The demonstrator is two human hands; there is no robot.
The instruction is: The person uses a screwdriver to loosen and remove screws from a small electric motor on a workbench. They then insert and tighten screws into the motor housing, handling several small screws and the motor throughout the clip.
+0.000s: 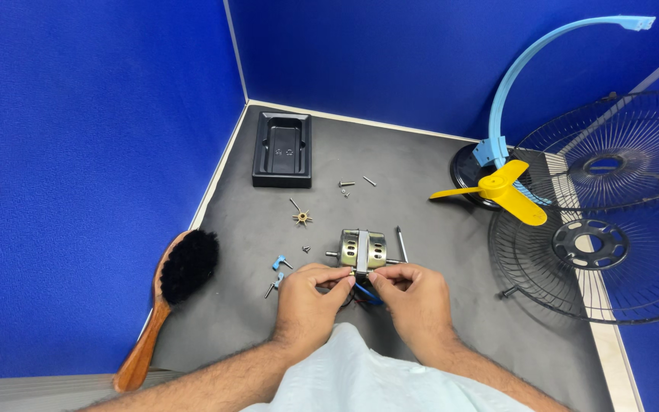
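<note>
A small metal fan motor [362, 250] with a shaft lies on the dark mat just beyond my hands. My left hand [308, 297] and my right hand [415, 296] are close together below it, fingertips pinched on the motor's wires [368, 294], blue and red ones showing between them. A screwdriver [402, 243] lies right of the motor. Loose screws [347, 184], a small brass gear-like part [302, 218] and small blue plastic pieces [278, 262] are scattered to the left and beyond.
A wooden brush with black bristles [171, 294] lies at the mat's left edge. A black plastic tray [283, 149] sits at the back corner. A yellow fan blade [501, 190], a blue curved rim [520, 69] and two wire fan guards [604, 252] lie at the right. Blue walls surround the desk.
</note>
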